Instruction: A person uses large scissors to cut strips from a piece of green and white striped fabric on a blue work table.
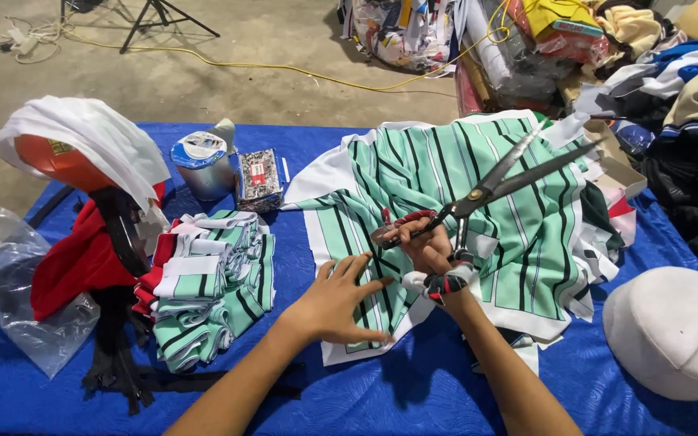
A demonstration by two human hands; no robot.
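Right hand (434,254): fingers clamped through the wrapped handles of large tailor's shears (478,194), whose blades stand apart, pointing toward 2 o'clock above the fabric. Left hand (337,303): fingers spread flat and apart, pressing down the near edge of the green-and-white striped fabric (414,173), holding nothing. The fabric lies at the counter's centre, running toward 1 o'clock. The counter (414,387) carries a blue cover. At 9 o'clock of the left hand sits a stack of cut striped pieces (208,287). At 11 o'clock stands a metal tin (201,165) with a small patterned box (256,179) touching beside it. A white cap (676,331) rests at 4 o'clock.
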